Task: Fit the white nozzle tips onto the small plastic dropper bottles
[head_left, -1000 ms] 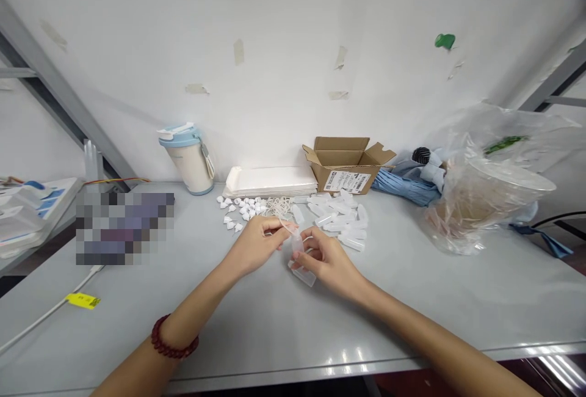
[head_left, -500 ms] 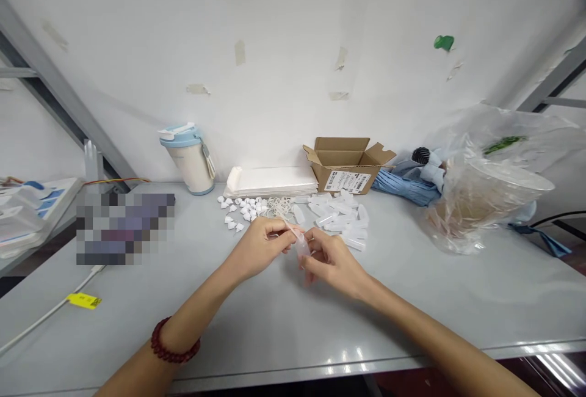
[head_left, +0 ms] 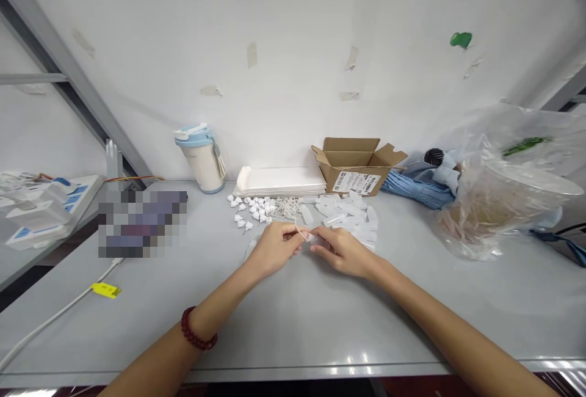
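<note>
My left hand (head_left: 278, 248) is closed in a pinch on a thin white cord (head_left: 300, 230), whose loop rises above the fingertips. Facing it, my right hand (head_left: 342, 251) has its fingers closed around a small translucent plastic tube (head_left: 315, 239), mostly hidden between the two hands. Just behind the hands lie a heap of white cords (head_left: 286, 207) and a pile of similar translucent tubes (head_left: 350, 211). Several small white caps (head_left: 259, 206) are scattered to the left of the cords. A pale translucent shape (head_left: 250, 247) shows partly behind my left hand; its kind is unclear.
Along the wall stand a cream and blue tumbler (head_left: 201, 162), a flat white stack (head_left: 281, 181) and an open cardboard box (head_left: 354, 168). Blue cloth (head_left: 416, 188) and a plastic-wrapped tub (head_left: 508, 195) are at right. A white cable (head_left: 59, 310) crosses the left side.
The tube, earlier upright and tilted in my right hand, is now turned and mostly covered by fingers. Both hands are closer together. The pale shape beside my left hand has come into view.
</note>
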